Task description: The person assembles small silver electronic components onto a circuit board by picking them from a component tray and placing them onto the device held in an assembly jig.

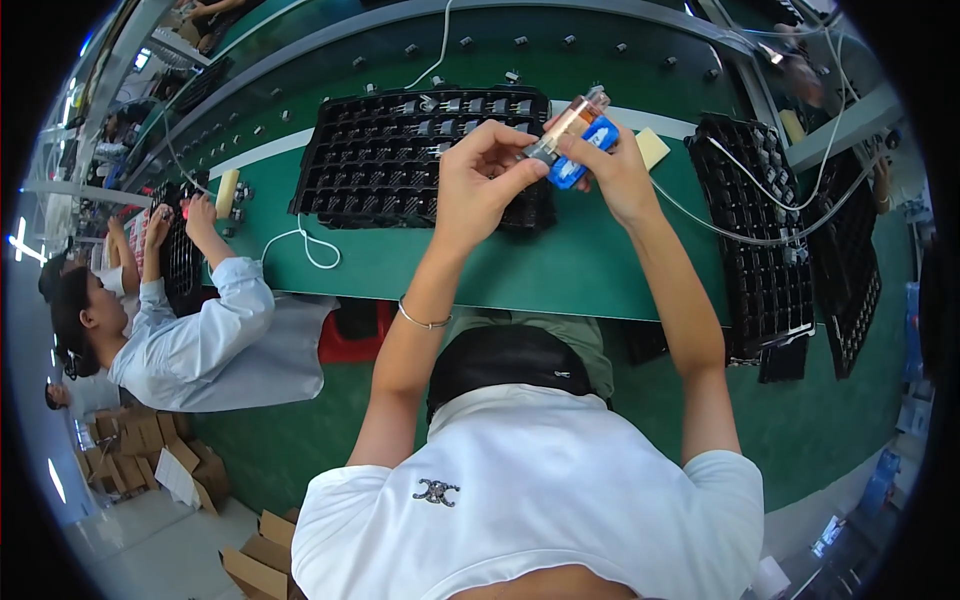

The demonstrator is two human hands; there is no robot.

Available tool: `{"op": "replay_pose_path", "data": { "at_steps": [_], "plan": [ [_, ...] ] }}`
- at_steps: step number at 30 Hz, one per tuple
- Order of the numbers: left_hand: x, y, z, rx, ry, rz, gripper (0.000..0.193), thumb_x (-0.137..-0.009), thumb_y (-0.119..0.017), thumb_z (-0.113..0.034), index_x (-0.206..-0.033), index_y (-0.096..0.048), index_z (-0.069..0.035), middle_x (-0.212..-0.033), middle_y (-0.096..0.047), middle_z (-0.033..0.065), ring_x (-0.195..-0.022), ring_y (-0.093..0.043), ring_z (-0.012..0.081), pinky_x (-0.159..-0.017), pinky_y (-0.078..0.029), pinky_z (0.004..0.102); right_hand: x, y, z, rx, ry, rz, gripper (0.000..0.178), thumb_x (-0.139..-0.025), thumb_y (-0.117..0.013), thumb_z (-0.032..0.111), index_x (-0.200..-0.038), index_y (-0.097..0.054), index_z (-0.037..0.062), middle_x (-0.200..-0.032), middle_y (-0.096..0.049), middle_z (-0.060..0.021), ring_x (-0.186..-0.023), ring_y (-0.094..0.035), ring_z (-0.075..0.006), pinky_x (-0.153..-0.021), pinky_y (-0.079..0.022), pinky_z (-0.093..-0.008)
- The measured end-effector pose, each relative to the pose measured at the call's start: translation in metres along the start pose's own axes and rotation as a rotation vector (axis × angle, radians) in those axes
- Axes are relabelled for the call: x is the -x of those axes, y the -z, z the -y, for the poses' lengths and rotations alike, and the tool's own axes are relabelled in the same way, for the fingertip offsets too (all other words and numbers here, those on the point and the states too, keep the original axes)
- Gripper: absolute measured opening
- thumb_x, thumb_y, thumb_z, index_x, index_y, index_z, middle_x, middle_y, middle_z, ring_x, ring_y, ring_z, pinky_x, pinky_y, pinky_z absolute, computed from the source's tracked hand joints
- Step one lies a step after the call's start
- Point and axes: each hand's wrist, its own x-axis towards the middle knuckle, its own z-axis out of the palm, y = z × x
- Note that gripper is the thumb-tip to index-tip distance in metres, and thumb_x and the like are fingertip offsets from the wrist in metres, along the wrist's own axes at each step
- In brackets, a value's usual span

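**A co-worker and cartons to my left**

A co-worker in a pale blue shirt works along the green bench to my left, with a red stool showing between us. Behind that person, brown cardboard boxes lie heaped, and nearer me an open carton stands on the floor. A looped white cord lies on the bench in front of me. To my right, clear tubing curves below a grey metal beam. Low at the far right I see something blue, perhaps plastic, though it is too blurred to tell.
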Motion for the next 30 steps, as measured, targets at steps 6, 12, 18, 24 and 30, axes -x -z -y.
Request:
{"op": "replay_pose_path", "data": {
  "at_steps": [6, 12, 18, 24, 30],
  "plan": [
    [0.001, -0.002, 0.0, -0.01, 0.043, 0.058, 0.021, -0.076, -0.079, -0.003, -0.091, -0.065, 0.001, -0.073, -0.057, -0.0026, -0.062, -0.047, 0.0015, -0.056, -0.039, 0.0179, 0.011, 0.006, -0.002, -0.208, -0.028, -0.025, 0.031, -0.089, -0.064, 0.025, -0.112, -0.063, 0.003, -0.085, -0.066, -0.0007, -0.061, -0.055, -0.0032, -0.048, -0.039, -0.0174],
    [0.003, -0.002, 0.0, -0.006, 0.084, 0.032, 0.022, -0.076, -0.078, -0.002, -0.092, -0.064, 0.002, -0.075, -0.059, -0.0009, -0.063, -0.049, 0.0018, -0.057, -0.041, 0.0178, 0.013, -0.003, 0.001, -0.226, -0.086, -0.02, 0.032, -0.089, -0.067, 0.027, -0.11, -0.063, 0.0033, -0.085, -0.065, -0.0009, -0.062, -0.056, -0.0024, -0.046, -0.039, -0.016],
    [0.007, -0.001, 0.003, 0.051, 0.117, 0.084, 0.022, -0.076, -0.079, -0.002, -0.091, -0.062, 0.001, -0.077, -0.061, 0.0007, -0.064, -0.051, 0.0022, -0.058, -0.043, 0.0181, 0.017, 0.001, -0.004, -0.33, -0.165, 0.05, 0.038, -0.089, -0.067, 0.027, -0.116, -0.058, 0.0032, -0.091, -0.065, -0.0019, -0.064, -0.058, -0.0042, -0.047, -0.042, -0.0169],
    [0.002, 0.01, 0.009, 0.115, 0.253, 0.23, 0.031, -0.073, -0.082, -0.004, -0.095, -0.06, -0.001, -0.083, -0.062, 0.0013, -0.072, -0.057, 0.0054, -0.064, -0.046, 0.0192, 0.021, 0.014, -0.013, -0.406, -0.279, 0.186, 0.042, -0.089, -0.067, 0.029, -0.12, -0.055, 0.003, -0.097, -0.065, -0.0041, -0.062, -0.059, -0.006, -0.049, -0.045, -0.018],
    [-0.04, 0.07, 0.013, -1.187, -0.051, -0.162, 0.047, -0.072, -0.078, -0.046, -0.082, -0.064, -0.003, -0.079, -0.065, 0.012, -0.072, -0.064, 0.0295, -0.064, -0.051, 0.0387, 0.022, 0.081, -0.017, 0.311, -0.023, -0.273, 0.036, -0.088, -0.07, 0.028, -0.109, -0.062, 0.0002, -0.082, -0.065, -0.0027, -0.063, -0.058, -0.0056, -0.052, -0.044, -0.0182]
  ]
}}
